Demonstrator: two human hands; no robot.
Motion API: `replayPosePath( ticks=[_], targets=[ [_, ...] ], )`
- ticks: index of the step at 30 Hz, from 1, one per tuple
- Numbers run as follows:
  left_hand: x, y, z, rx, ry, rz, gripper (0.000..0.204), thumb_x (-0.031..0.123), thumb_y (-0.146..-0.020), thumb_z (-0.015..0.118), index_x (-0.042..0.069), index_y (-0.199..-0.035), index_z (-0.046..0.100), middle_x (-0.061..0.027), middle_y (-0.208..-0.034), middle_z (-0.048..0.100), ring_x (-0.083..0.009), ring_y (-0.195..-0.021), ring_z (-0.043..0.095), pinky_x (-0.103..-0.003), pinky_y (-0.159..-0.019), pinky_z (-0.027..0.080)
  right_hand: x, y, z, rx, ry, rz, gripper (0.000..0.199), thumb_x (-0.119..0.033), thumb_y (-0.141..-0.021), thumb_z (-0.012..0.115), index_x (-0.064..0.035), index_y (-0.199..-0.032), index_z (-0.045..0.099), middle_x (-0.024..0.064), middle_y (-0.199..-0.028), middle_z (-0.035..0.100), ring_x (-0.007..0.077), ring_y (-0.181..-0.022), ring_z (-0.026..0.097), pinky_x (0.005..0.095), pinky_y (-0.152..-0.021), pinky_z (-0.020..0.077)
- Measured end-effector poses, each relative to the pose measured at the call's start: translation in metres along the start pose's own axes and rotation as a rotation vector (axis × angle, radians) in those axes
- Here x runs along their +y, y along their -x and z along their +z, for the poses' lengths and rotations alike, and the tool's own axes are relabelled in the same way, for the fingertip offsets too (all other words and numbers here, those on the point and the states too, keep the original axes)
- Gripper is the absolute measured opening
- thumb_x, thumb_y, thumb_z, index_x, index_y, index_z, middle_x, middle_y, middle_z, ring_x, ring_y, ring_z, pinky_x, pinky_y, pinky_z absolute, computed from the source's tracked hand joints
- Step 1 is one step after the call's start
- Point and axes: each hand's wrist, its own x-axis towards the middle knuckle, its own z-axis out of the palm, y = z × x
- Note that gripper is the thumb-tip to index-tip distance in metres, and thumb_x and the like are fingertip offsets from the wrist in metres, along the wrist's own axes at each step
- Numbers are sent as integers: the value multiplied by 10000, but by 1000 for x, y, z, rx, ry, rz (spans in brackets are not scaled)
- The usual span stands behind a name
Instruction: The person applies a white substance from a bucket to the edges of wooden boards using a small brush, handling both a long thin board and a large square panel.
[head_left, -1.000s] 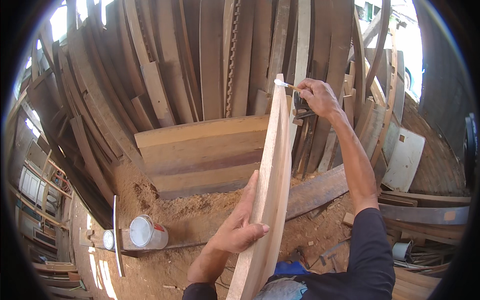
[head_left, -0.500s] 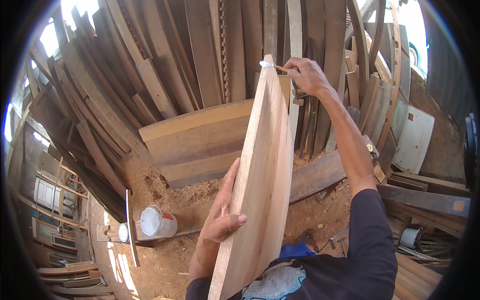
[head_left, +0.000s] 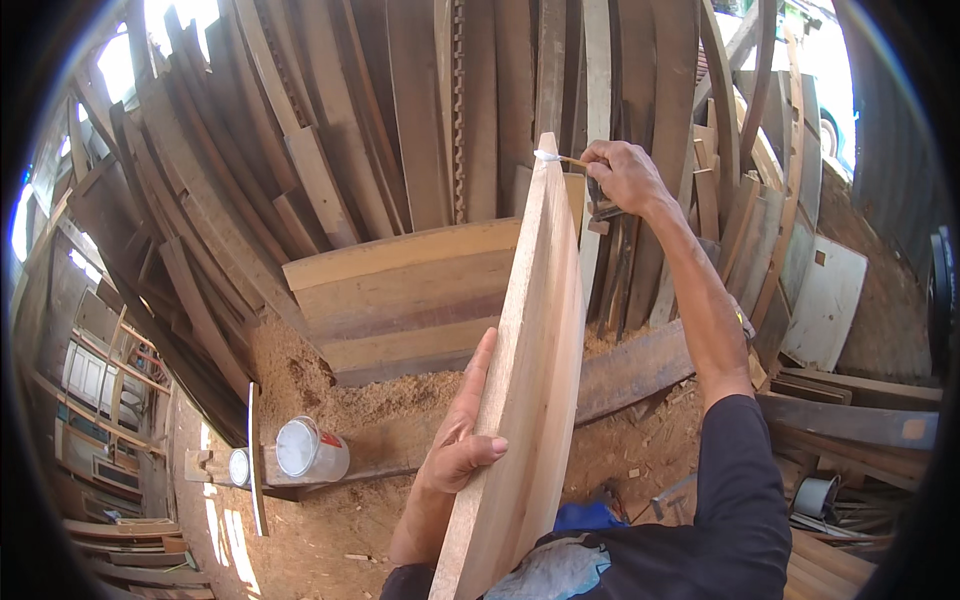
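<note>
A long pale wooden board [head_left: 545, 330] stands on edge in front of me, running from my body toward its narrow far end. My left hand [head_left: 462, 455] grips its left side, fingers stretched along the wood and thumb over the near edge. Up at the far end, my right hand [head_left: 627, 177] pinches a thin stick [head_left: 573, 161]. White paste [head_left: 546, 155] coats the stick's tip, which touches the board's edge there. Whether the tip ends in bristles is too small to tell.
A wide panel of joined planks [head_left: 405, 300] leans behind the board, above a sawdust-covered beam [head_left: 385, 450]. Two white containers, the larger a bucket [head_left: 312, 450], stand at left beside a thin upright strip [head_left: 255, 460]. Many planks [head_left: 420, 120] lean along the back.
The whole view has shifted a little, so the board and both hands appear slightly lower and the board's far end farther right. The stick's tip stays at that far end.
</note>
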Motion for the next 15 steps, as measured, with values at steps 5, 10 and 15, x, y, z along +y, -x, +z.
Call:
replayPosePath(
  ticks=[5,10,15],
  targets=[
    [-5,-2,2,20,30,-1,1289,197,-483,716,-7,-1618,141,-215,-1644,243,-281,-1543,228,-344,-1254,127,8,-11,7,28,102,-38,305,-187,-887,560,-78,-1122,722,198,-1054,724,381,-1056,671,464,-932,510],
    [-4,-1,1,21,-1,8,1305,227,-476,730,-8,-1618,145,-217,-1642,248,-282,-1541,232,-344,-1252,120,3,-4,-2,11,167,-102,250,-173,-858,596,-42,-1023,732,200,-963,723,368,-952,694,451,-864,525],
    [-4,-2,8,41,18,-16,1304,243,-481,728,-7,-1619,142,-218,-1643,247,-282,-1541,232,-346,-1251,123,5,-14,-17,-54,78,-75,282,-151,-839,574,-62,-1053,735,216,-977,719,401,-971,680,455,-901,515]
  ],
)
